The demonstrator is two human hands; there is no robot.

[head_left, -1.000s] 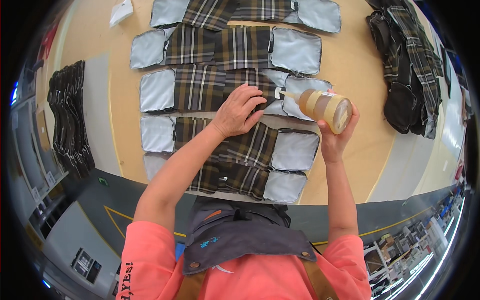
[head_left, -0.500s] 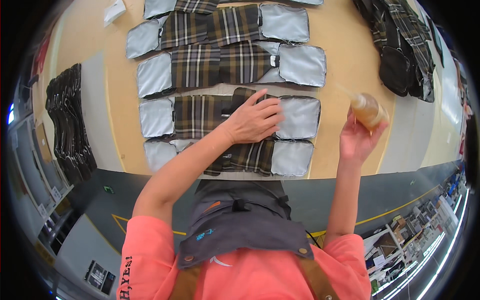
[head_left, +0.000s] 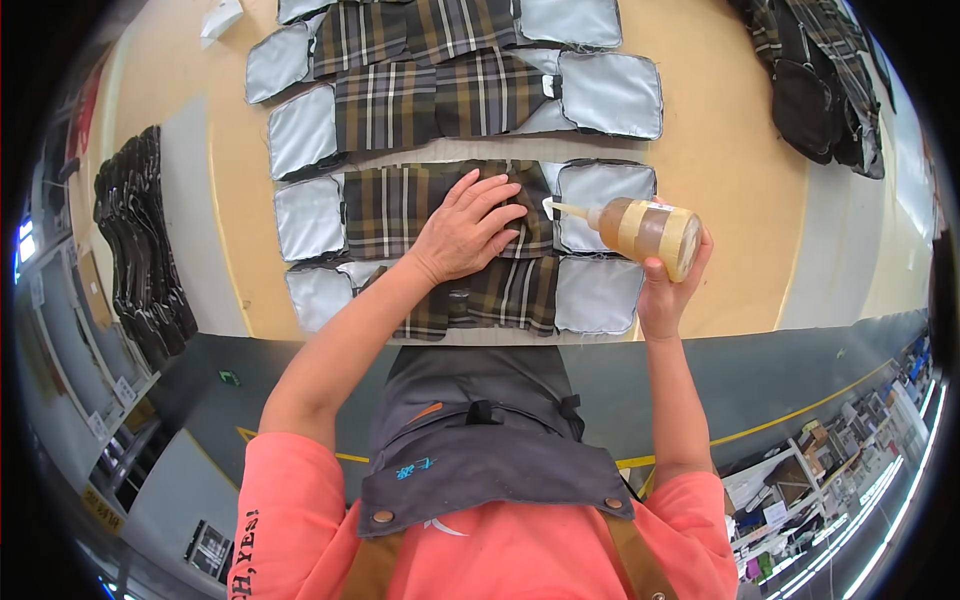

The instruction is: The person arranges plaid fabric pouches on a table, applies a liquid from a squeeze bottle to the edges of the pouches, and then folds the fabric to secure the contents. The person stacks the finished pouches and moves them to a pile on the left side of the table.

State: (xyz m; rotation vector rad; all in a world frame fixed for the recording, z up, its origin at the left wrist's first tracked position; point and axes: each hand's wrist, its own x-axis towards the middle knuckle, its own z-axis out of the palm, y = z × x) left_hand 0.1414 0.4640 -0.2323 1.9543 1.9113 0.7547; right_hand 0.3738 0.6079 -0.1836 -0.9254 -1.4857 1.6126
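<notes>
My left hand [head_left: 470, 226] lies with fingers spread on a plaid fabric piece [head_left: 385, 215], the second from the table's near edge. In my right hand [head_left: 676, 285] is a squeeze glue bottle [head_left: 650, 232] with amber contents and a long thin nozzle. The bottle is tilted on its side, its nozzle pointing left. Its tip is at a small white tab [head_left: 548, 208] beside the pale lining panel [head_left: 605, 180]; whether they touch I cannot tell. Nearest me lies another plaid piece [head_left: 512, 295] with light panels at both ends.
More plaid pieces [head_left: 385, 105] lie in rows farther back on the table [head_left: 715, 120]. At the left is a stack of dark pieces [head_left: 145, 240]. Dark plaid bags or parts [head_left: 805, 110] lie at the far right. A white paper scrap [head_left: 221, 20] is at the back left.
My right hand has brought the bottle left and tipped it toward the second piece. That piece's raised flap now lies flat under my left hand, which has shifted slightly left.
</notes>
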